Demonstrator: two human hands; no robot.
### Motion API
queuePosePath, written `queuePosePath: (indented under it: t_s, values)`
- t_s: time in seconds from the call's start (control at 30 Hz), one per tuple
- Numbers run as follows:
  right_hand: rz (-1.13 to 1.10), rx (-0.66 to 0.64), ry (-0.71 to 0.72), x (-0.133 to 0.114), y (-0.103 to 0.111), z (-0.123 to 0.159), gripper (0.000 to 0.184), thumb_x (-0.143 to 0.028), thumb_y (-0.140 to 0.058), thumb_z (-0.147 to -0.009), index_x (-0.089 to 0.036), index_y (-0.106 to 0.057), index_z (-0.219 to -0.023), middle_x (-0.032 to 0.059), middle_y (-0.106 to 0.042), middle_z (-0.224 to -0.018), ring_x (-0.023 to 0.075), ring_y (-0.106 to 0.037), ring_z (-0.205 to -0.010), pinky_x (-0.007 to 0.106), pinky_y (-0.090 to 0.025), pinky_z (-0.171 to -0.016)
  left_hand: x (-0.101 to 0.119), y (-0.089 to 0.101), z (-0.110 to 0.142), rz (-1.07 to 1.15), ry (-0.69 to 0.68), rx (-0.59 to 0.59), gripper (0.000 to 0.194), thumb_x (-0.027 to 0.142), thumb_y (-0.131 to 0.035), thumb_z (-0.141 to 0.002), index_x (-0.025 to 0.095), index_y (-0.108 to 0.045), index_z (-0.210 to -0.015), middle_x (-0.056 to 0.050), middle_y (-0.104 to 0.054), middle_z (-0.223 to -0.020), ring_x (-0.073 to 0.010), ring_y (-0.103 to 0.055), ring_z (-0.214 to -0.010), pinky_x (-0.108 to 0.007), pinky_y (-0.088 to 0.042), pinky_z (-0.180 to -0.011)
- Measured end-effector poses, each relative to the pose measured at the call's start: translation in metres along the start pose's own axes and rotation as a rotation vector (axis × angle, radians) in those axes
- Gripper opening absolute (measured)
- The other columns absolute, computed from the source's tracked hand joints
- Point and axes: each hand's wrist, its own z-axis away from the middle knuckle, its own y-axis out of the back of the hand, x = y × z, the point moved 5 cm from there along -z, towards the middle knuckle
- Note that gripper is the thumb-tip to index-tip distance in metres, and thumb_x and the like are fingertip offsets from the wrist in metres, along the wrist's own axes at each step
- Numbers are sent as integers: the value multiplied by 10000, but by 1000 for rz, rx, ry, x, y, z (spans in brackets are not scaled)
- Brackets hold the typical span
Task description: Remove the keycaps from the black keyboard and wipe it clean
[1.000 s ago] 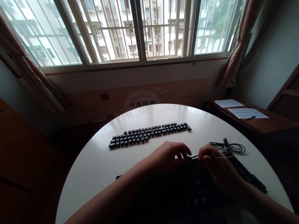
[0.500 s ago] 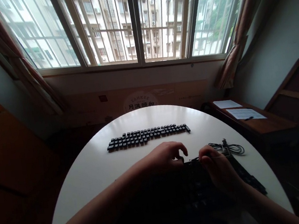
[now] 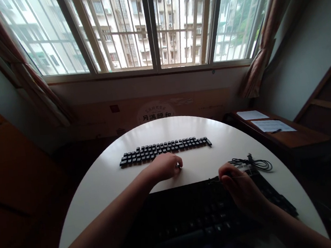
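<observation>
My left hand (image 3: 168,166) is closed in a pinch just above the white table (image 3: 197,164), in front of the rows of black keycaps (image 3: 145,155). A small dark keycap (image 3: 178,166) shows between its fingertips. My right hand (image 3: 234,181) is wrapped round a keycap puller, whose wire end (image 3: 213,180) sticks out to the left and is bare. Below both hands lies a black keyboard (image 3: 177,202), its upper part without keycaps and several keys still on nearer me. Much of it is in deep shadow.
A coiled black cable (image 3: 258,164) lies at the table's right. Beyond it stands a wooden desk (image 3: 310,133) with paper sheets (image 3: 273,125) and a pen (image 3: 276,131). A barred window (image 3: 151,30) with curtains is ahead.
My left hand has moved left and away from the puller's wire end toward the keycap rows, carrying the keycap. My right hand has stayed nearly in place with the puller.
</observation>
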Motion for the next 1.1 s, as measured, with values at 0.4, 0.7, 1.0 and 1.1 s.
queuePosePath:
  t_s: [0.4,0.7,1.0,1.1]
  values:
    - [-4,-54,19,-1,-2,0,197,-363,-451,-1016,-230,-518,-887,-32,-480,-666,135,-421,-549,266,-332,-525,-12,8,0,-93,129,66,193,182,-655,-759,245,-733,-924,-43,-708,-1073,-213,-659,-944,-270,-496,-755]
    - [12,-53,-1,-2,-1,0,262,-430,-443,-1008,-225,-523,-865,-35,-447,-629,142,-402,-541,281,-322,-528,-49,7,-4,-120,203,138,249,225,-621,-780,247,-746,-994,-61,-656,-1090,-219,-654,-909,-282,-495,-765]
    - [-19,-66,33,-7,0,-3,233,-407,-465,-1003,-227,-533,-873,-39,-446,-626,132,-396,-529,263,-320,-505,-57,1,-10,-141,231,198,272,273,-558,-834,246,-729,-1044,-61,-643,-1097,-232,-652,-935,-294,-495,-781]
    - [-20,-67,41,-8,0,-3,228,-400,-465,-1005,-227,-531,-873,-37,-450,-630,132,-397,-530,264,-320,-508,-57,1,-11,-159,236,219,275,263,-551,-838,246,-731,-1046,-60,-644,-1084,-236,-657,-922,-297,-496,-762]
